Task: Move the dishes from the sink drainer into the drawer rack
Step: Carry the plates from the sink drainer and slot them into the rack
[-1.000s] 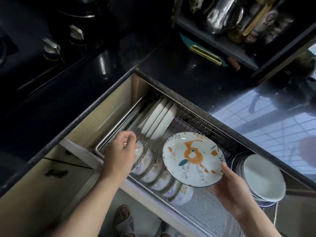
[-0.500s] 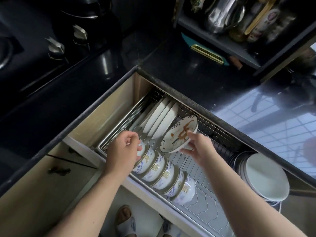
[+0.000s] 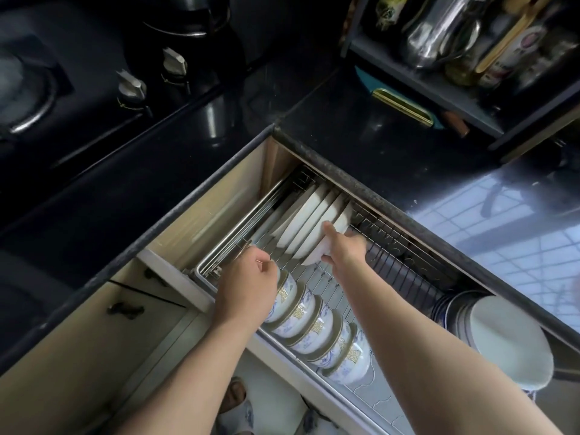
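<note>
Plate going into the drawer rack

The drawer rack lies under both hands; the right hand grips a plate on edge against standing plates; the left hand, fingers curled, rests on the bowls.

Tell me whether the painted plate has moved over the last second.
Yes. The plate went from above the bowls, face up, back toward the counter edge; it now stands on edge in the rack, right hand holding it.
</note>
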